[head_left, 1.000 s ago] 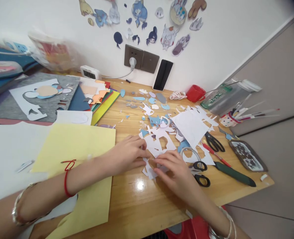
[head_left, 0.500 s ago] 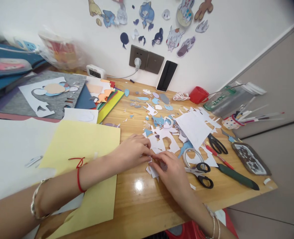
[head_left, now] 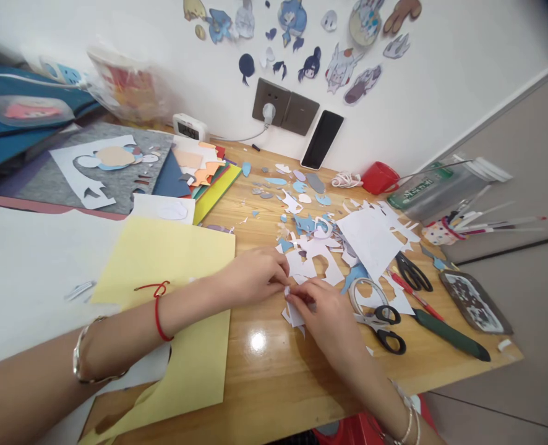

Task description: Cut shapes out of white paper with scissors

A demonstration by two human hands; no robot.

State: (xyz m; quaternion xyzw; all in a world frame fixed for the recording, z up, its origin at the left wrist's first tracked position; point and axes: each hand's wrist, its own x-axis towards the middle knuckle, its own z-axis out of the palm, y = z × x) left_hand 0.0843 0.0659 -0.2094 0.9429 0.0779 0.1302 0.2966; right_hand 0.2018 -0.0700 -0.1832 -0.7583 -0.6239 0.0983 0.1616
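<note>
My left hand (head_left: 250, 278) and my right hand (head_left: 323, 318) meet over the wooden desk (head_left: 274, 371), fingertips pinched together on a small white paper scrap (head_left: 293, 314). The fingers of both hands are closed on it. A red string and a bracelet circle my left wrist; bangles sit on my right wrist. White cut-out offcuts (head_left: 315, 256) lie just beyond the fingers. A yellow sheet (head_left: 167, 259) lies under my left forearm.
Black-handled scissors (head_left: 380, 321) lie right of my right hand, a second pair (head_left: 413, 272) and a dark green pen (head_left: 450, 337) farther right. A white sheet (head_left: 371, 238), blue scraps, a phone (head_left: 323, 139) against the wall, a red cup (head_left: 378, 179), stacked coloured paper (head_left: 204, 176).
Both hands drew closer together and the fingertips closed on the small white scrap. The view shifted slightly, so everything sits a little further right.
</note>
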